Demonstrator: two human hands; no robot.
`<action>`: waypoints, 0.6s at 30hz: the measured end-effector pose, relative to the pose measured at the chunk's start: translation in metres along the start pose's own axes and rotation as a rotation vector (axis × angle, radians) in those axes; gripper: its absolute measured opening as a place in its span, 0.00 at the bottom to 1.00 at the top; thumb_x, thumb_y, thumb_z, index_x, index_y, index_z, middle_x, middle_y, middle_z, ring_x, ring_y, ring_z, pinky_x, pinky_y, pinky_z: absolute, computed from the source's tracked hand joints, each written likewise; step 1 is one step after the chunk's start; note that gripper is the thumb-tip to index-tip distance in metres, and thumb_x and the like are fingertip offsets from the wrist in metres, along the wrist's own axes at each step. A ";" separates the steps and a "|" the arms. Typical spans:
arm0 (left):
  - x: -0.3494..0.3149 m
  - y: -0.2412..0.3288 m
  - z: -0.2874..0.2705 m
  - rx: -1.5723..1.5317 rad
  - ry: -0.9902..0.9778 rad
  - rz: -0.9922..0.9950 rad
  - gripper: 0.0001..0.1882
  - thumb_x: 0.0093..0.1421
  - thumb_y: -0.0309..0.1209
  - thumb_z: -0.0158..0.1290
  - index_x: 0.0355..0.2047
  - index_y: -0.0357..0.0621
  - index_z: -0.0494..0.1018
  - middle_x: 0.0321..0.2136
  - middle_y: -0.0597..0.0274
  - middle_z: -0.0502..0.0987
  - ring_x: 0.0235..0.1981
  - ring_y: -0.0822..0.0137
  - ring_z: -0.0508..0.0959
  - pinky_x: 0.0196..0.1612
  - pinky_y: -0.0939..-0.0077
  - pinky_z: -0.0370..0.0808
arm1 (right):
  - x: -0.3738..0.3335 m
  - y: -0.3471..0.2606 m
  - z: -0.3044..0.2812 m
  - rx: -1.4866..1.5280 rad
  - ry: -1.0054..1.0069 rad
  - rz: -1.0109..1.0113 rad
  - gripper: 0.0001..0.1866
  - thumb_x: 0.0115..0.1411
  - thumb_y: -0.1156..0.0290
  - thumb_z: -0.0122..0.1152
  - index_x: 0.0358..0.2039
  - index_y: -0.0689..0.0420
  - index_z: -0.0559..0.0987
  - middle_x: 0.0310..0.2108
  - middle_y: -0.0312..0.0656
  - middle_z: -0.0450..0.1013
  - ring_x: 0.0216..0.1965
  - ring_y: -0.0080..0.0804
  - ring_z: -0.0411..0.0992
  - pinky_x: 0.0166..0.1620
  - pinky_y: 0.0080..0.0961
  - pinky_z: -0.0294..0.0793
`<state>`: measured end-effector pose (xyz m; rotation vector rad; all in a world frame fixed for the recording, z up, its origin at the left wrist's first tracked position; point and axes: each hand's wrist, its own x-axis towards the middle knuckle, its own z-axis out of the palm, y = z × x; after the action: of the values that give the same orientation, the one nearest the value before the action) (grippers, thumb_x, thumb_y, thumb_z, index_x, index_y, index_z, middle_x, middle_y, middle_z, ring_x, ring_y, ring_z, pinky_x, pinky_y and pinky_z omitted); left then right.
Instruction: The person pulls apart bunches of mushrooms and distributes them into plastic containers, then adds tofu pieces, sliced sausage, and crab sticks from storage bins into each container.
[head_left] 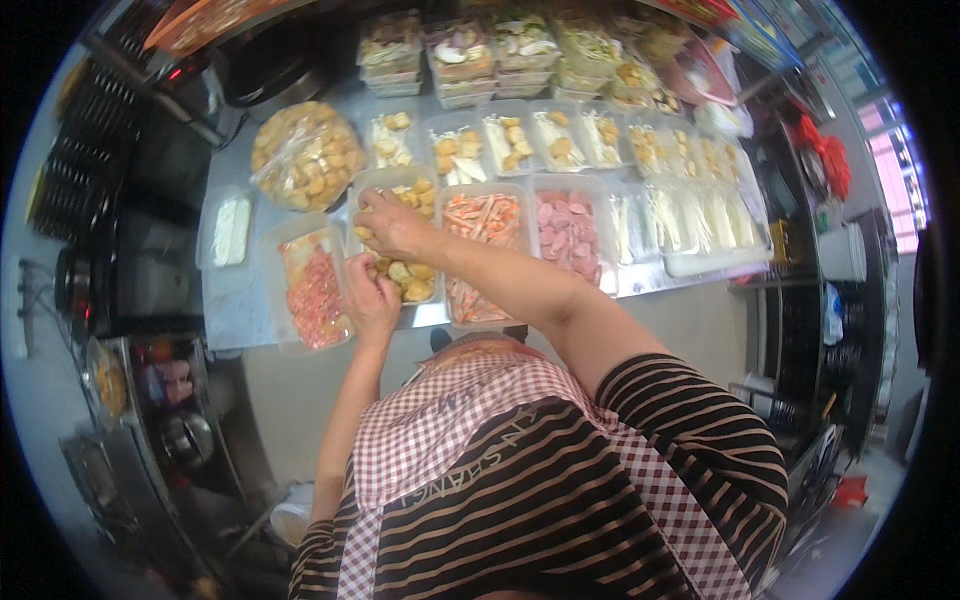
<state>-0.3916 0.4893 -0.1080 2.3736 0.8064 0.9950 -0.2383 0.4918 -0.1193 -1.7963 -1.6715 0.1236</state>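
My right hand (394, 224) reaches across to the left, over a clear tub filled with golden fried tofu puffs (410, 280). Its fingers are bent down around a tofu puff (363, 232) at the tub's left side. Just nearer to me, my left hand (373, 297) is at the same tub's left edge with its fingers curled in. Whatever lies inside those fingers is hidden. To the left stands a tub of pinkish sliced meat (318, 290). On the right are a tub of orange-and-white crab sticks (485, 220) and one of round pink sausage slices (568, 225).
A big bag of tofu puffs (305, 155) sits behind the tubs. Small boxes with enoki mushrooms and puffs (508, 145) line the table's back, before stacked filled boxes (460, 55). More enoki boxes (695, 215) stand right; a white-filled box (232, 230) stands far left.
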 end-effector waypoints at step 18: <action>0.002 0.008 -0.006 -0.039 -0.177 -0.083 0.16 0.48 0.24 0.50 0.39 0.39 0.64 0.34 0.50 0.67 0.38 0.49 0.70 0.40 0.59 0.67 | -0.109 0.027 -0.203 1.242 0.532 0.728 0.15 0.56 0.69 0.60 0.43 0.57 0.72 0.38 0.36 0.72 0.37 0.25 0.73 0.38 0.24 0.75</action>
<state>-0.3922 0.4859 -0.0982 2.3351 0.8042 0.7491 -0.1334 0.3117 -0.0170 -1.1493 -0.2758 0.7358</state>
